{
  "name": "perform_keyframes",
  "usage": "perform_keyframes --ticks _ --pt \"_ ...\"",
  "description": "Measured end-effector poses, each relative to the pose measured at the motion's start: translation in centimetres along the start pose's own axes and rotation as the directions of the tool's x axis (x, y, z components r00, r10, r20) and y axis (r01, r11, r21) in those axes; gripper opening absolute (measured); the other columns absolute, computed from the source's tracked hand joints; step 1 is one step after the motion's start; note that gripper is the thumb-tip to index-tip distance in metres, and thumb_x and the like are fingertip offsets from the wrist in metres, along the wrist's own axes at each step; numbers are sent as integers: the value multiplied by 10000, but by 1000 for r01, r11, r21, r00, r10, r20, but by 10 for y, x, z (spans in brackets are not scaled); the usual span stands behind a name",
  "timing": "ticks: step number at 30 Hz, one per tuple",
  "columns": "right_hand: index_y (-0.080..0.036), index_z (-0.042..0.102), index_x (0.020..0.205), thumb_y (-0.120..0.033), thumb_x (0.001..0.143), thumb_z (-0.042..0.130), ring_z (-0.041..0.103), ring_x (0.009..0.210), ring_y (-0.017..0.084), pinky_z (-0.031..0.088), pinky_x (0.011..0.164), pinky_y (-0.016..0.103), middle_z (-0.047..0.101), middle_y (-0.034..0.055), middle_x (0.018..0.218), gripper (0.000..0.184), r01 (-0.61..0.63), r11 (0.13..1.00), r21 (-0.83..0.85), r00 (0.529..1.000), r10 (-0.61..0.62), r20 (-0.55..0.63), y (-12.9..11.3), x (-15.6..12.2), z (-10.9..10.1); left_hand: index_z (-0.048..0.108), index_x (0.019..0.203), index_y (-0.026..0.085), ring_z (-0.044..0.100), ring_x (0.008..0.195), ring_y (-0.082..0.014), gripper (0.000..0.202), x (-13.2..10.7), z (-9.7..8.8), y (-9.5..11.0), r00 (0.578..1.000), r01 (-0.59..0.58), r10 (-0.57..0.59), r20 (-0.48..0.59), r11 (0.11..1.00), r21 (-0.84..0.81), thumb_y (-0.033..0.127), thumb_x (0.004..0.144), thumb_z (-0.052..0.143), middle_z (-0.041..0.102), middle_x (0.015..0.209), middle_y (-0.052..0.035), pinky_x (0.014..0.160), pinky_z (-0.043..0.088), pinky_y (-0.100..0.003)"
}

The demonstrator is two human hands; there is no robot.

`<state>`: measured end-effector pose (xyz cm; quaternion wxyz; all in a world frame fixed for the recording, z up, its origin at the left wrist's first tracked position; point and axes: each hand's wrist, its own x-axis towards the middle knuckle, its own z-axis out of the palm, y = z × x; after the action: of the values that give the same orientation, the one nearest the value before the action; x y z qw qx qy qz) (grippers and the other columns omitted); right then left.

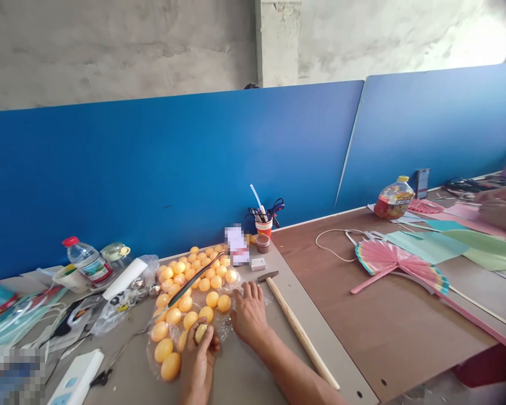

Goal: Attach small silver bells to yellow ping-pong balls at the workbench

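Observation:
My left hand (199,360) is closed around one pale yellow ball (200,333) at the near edge of a heap of several orange balls (194,284) lying on a clear plastic bag. My right hand (248,316) rests flat on the grey table just right of the heap, fingers spread, touching the bag's edge. A wooden-handled hammer (295,326) lies right of that hand, its head pointing away from me.
A water bottle (88,261), a glass jar (117,254), a white tube and clutter crowd the left. A red cup of pens and scissors (265,220) stands by the blue partition. Pink paper fans (398,264), coloured sheets and another person's hand (500,209) occupy the brown table.

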<state>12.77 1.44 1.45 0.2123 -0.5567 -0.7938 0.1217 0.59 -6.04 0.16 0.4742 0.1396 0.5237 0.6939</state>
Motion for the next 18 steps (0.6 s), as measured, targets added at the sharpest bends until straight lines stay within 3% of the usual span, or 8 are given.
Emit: perform_keyframes --ticks 4,10,14,18 --pt "-128 526 1316 -269 784 610 362 1301 371 214 1076 479 474 201 1383 557 -135 990 -35 989 132 -74 10 7 -1 547 978 205 562 518 -105 495 -1 0 0 1000 3 -3 5 1000 11 222 557 808 616 671 37 480 453 -209" --pt "-119 650 1068 -98 823 467 592 1033 309 380 875 403 684 174 1031 307 -191 982 -13 981 191 27 19 17 1 545 974 194 555 506 -98 559 2 -1 -2 1000 -5 5 -2 1000 19 239 504 845 626 672 29 471 451 -203" --pt "-131 605 1163 -72 808 471 621 1044 266 400 868 347 689 150 1118 384 -272 935 227 962 264 65 17 20 1 547 976 190 563 507 -105 526 3 -3 -2 1000 -14 13 19 1000 27 243 538 833 629 680 21 467 456 -215" --pt "-133 592 1178 -89 782 486 623 1034 251 431 865 327 683 135 1123 412 -319 806 499 943 320 86 19 24 2 552 978 188 565 512 -102 489 2 -2 -2 999 -28 28 15 999 35 256 568 808 622 674 28 474 457 -215"
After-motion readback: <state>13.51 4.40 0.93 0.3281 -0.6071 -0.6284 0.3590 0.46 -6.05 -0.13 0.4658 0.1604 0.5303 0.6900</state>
